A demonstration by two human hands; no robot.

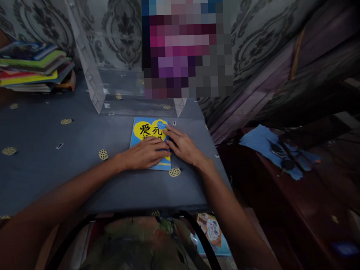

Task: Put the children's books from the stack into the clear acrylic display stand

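A thin blue book (147, 130) with a yellow heart and black characters on its cover lies flat on the grey table (51, 171), just in front of a clear plastic box. My left hand (145, 154) rests flat on the book's lower half, fingers stretched out towards the right. My right hand (182, 146) lies flat on the book's right edge, fingers spread and pointing left, touching the left hand's fingertips. Neither hand grips anything.
A clear plastic box (107, 74) stands at the back of the table. A stack of colourful books (32, 67) sits at the back left. A dark wooden surface with blue cloth (269, 145) lies to the right. Another booklet (214, 232) lies below the table's near edge.
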